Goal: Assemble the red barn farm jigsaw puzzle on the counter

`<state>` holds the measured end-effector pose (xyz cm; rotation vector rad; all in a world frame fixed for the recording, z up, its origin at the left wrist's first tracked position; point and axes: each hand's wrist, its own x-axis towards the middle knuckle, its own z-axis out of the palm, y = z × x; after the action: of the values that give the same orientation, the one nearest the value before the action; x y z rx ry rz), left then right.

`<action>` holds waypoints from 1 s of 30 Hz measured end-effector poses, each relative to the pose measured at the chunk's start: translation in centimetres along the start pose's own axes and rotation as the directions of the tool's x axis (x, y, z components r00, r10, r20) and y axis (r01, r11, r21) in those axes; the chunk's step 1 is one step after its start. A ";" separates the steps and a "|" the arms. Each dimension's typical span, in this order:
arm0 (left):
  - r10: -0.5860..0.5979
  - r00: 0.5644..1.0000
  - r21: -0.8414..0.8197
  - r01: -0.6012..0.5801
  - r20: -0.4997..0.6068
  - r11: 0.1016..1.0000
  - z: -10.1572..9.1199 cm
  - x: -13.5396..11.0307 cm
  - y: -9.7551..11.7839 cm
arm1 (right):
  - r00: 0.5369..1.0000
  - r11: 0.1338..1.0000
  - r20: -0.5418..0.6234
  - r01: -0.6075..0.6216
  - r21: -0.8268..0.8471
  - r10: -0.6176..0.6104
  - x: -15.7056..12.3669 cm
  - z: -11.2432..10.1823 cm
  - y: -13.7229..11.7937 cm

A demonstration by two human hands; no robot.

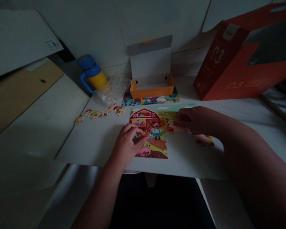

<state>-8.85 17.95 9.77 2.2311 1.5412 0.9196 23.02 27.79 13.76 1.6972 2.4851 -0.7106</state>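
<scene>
A partly joined jigsaw puzzle (pixel 160 144) lies flat on the white table, showing a red barn, a farmer, a pig and a cow. My left hand (pixel 130 140) rests at its left edge, thumb and fingers apart, with nothing gripped. Over the upper right part, my right hand (pixel 189 117) has its fingers bent and drawn together on a puzzle piece (pixel 179 128) by the cow; the fingers partly hide it. Loose puzzle pieces (pixel 203 139) lie under and beside the right wrist. More loose pieces (pixel 95 114) form a row at the left.
Behind the puzzle stands an open orange box (pixel 152 91) on a colourful printed sheet (pixel 143 101). Left of it are crumpled clear plastic (pixel 115 89) and a blue-and-yellow bottle (pixel 94 76). A large orange carton (pixel 219 66) stands at right; cardboard (pixel 26 92) leans in at left.
</scene>
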 end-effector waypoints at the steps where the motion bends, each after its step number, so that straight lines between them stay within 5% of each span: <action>1: 0.005 1.000 0.003 -0.005 0.004 1.000 0.0 0.0 0.0 | 1.000 1.000 -0.001 -0.005 -0.003 0.005 0.0 -0.1 -0.1; 18: 0.218 0.974 0.049 -0.221 0.059 0.974 -0.2 -0.2 1.0 | 1.000 1.000 0.007 -0.022 -0.019 0.022 0.1 0.0 0.0; 30: 0.236 0.969 0.172 -0.245 0.072 0.954 0.2 -0.4 1.6 | 1.000 1.000 0.001 -0.014 -0.008 0.014 -0.2 -0.4 -0.6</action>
<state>-7.68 16.96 10.34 2.5952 1.4014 0.8059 22.68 27.56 14.36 1.7097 2.4689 -0.6997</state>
